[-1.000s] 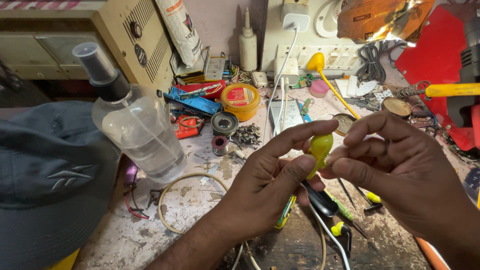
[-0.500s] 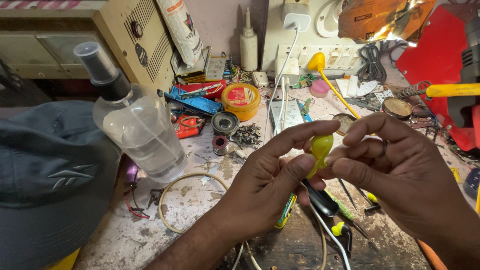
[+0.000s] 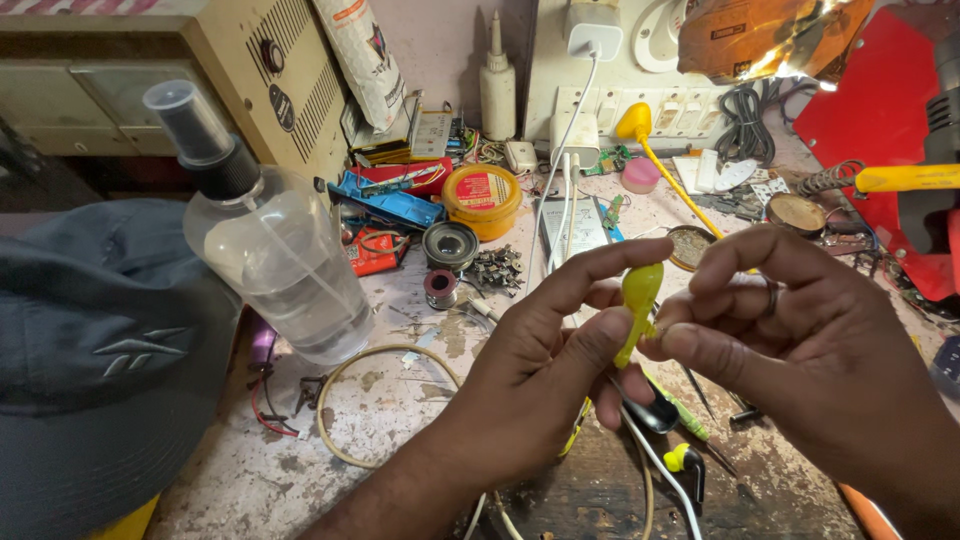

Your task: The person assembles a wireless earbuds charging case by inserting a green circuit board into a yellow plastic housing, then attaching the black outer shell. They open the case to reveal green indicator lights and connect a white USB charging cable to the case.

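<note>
A small yellow-green plastic part (image 3: pixel 638 300), rounded at the top and narrowing downward, is held above the workbench between both hands. My left hand (image 3: pixel 545 375) pinches it from the left with thumb and forefinger. My right hand (image 3: pixel 815 345) grips it from the right with its fingertips; a ring shows on one finger. Under the hands lie a white cable (image 3: pixel 655 465) and small screwdrivers with yellow-green handles (image 3: pixel 690 420).
A clear spray bottle (image 3: pixel 275 250) stands at the left beside a dark cap (image 3: pixel 95 350). A yellow round tin (image 3: pixel 482 198), solder spool (image 3: pixel 449 245), loose screws, a wire loop (image 3: pixel 345 400), a power strip (image 3: pixel 640 110) and a red tool (image 3: pixel 890 130) crowd the bench.
</note>
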A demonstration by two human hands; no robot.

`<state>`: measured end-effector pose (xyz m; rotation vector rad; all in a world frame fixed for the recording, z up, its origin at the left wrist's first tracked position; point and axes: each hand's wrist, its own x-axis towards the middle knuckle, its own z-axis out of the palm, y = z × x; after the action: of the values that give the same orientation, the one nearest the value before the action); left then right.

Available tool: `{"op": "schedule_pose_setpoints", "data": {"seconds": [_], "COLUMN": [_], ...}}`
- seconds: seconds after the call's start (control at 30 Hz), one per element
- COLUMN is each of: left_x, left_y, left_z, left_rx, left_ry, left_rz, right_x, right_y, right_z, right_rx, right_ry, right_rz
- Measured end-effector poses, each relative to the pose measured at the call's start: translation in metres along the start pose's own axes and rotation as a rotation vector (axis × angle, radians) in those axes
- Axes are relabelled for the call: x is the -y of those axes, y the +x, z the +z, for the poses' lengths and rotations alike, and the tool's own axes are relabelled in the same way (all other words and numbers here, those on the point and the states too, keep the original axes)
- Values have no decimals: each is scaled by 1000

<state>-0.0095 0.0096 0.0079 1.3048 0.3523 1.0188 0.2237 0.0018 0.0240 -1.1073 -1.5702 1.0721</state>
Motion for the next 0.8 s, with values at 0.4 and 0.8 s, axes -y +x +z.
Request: {"op": "schedule_pose_setpoints", "data": {"seconds": [0.4, 0.8], "left_x": [2, 3], "left_y": [1, 1], "left_z": [14, 18], "left_rx": [-153, -185], "left_ry": [-95, -40], "left_rz": [-62, -53], "right_x": [-6, -10], "right_y": [-1, -1], "right_z": [7, 6], "right_rx": [-91, -145], "right_ry": [-26, -35], "right_rz": [-105, -113]}}
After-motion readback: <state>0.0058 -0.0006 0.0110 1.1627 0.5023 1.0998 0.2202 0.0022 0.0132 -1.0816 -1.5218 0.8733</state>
